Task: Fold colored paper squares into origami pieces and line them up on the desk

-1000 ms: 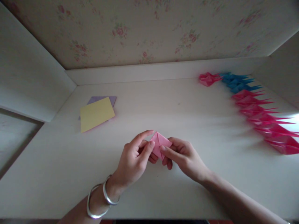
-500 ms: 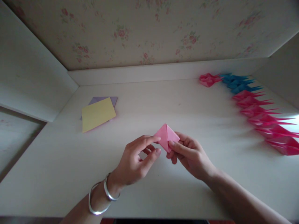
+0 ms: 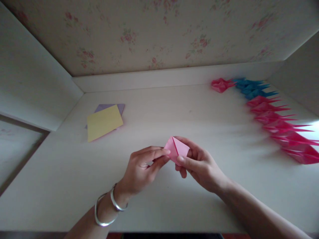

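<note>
A small folded piece of pink origami paper is held above the white table, a crease running down its middle. My left hand pinches its left corner between thumb and index finger. On the other side, my right hand grips the lower right part, thumb in front and fingers behind. Parts of the right fingers are hidden by the paper. Two silver bangles circle my left wrist.
On the left lie a yellow sheet and a purple sheet partly under it. Several folded pink paper pieces and blue ones form a row at the right. Floral wallpaper covers the back wall.
My left hand's finger and thumb have closed on the paper's left corner after being apart half a second ago. The paper has shifted slightly and turned in my right hand.
</note>
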A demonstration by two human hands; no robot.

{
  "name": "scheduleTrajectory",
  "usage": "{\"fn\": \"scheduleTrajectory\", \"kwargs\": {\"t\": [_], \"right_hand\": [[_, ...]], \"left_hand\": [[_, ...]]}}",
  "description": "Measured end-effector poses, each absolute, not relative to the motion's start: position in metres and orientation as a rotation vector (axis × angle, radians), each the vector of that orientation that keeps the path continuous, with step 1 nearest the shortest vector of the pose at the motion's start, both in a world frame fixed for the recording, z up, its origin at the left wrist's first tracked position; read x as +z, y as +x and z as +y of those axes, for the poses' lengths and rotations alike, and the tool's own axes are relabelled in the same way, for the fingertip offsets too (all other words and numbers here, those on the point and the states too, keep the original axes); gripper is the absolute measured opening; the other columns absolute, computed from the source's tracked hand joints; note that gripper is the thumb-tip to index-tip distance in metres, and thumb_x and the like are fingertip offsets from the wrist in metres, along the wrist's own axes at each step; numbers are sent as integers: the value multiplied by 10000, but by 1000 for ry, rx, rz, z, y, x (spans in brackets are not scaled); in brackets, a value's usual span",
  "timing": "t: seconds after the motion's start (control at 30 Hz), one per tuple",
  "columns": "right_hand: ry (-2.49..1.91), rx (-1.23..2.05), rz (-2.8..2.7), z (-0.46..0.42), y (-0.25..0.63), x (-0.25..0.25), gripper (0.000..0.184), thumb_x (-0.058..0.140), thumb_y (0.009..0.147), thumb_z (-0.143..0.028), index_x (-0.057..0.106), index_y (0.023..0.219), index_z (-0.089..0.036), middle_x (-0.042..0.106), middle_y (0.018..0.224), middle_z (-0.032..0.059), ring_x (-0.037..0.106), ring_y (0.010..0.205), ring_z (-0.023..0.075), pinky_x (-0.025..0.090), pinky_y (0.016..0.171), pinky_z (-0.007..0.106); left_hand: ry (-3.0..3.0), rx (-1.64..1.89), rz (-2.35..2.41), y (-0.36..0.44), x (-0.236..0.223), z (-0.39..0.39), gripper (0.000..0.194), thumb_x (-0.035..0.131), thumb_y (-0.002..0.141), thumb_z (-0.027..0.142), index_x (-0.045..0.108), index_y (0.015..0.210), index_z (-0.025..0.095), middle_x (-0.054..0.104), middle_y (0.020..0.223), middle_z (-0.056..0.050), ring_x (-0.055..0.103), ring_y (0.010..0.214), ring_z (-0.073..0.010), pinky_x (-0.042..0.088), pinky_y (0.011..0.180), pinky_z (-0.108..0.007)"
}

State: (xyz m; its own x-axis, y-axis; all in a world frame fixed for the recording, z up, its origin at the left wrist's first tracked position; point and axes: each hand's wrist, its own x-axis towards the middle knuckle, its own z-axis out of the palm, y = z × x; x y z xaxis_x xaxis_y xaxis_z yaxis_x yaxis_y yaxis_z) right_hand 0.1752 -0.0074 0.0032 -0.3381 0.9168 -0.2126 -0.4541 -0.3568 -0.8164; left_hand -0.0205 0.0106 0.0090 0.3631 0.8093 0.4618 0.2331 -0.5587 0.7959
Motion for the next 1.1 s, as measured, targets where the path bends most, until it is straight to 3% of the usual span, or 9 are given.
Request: {"fn": "scheduleTrajectory", "kwargs": {"t": [0.2, 0.3, 0.5, 0.7, 0.83, 0.97, 1.1], "right_hand": [[-877, 1843, -857, -8, 179, 8, 771, 765, 823, -175, 333, 1456, -263, 713, 594, -31, 603, 444, 80, 465, 463, 159], [-829, 1873, -817, -7, 179, 9, 678, 751, 834, -179, 395, 1406, -254, 719, 610, -23, 602, 444, 75, 457, 444, 146], [-742, 1933, -751, -6, 176, 10, 499, 773, 805, -201, 548, 1250, -224, 712, 623, -14, 624, 519, 96, 487, 459, 156], [-767, 1887, -816, -8, 178, 4, 520, 770, 810, -196, 539, 1275, -222, 706, 664, -7, 632, 567, 101, 507, 492, 171], [-825, 1841, -910, -8, 177, 3, 560, 775, 810, -215, 504, 1299, -228, 702, 685, -12, 635, 588, 102, 519, 512, 181], [-895, 1794, -1038, -10, 174, 6, 484, 770, 816, -253, 532, 1234, -199, 696, 690, -5, 623, 577, 91, 522, 530, 183], [-922, 1767, -1029, -12, 173, 8, 574, 768, 821, -255, 454, 1299, -207, 704, 700, -6, 622, 562, 88, 516, 523, 180]], "left_hand": [[1955, 1101, 879, -19, 7, 8, 285, 686, 855, 94, 698, 1122, 191, 728, 1016, -62, 689, 838, -126, 581, 712, -213], [1891, 1025, 872, -20, 7, 8, 354, 679, 859, 105, 653, 1201, 195, 709, 1053, -68, 676, 769, -109, 581, 660, -204], [1790, 987, 830, -23, 11, 9, 314, 648, 879, 116, 670, 1173, 224, 695, 1064, -63, 666, 931, -163, 570, 754, -250], [1568, 918, 860, -24, 7, 5, 261, 626, 911, 171, 668, 1155, 252, 654, 1037, -53, 663, 774, -130, 566, 635, -232], [1570, 940, 887, -24, 7, 4, 218, 613, 913, 170, 679, 1111, 236, 646, 1042, -58, 656, 771, -128, 564, 638, -234], [1630, 948, 904, -25, 9, 4, 202, 606, 908, 163, 679, 1089, 215, 654, 1038, -66, 661, 762, -136, 571, 642, -250], [1576, 955, 904, -25, 9, 4, 175, 617, 900, 156, 684, 1054, 204, 657, 1031, -64, 669, 757, -131, 573, 648, -243]]}}
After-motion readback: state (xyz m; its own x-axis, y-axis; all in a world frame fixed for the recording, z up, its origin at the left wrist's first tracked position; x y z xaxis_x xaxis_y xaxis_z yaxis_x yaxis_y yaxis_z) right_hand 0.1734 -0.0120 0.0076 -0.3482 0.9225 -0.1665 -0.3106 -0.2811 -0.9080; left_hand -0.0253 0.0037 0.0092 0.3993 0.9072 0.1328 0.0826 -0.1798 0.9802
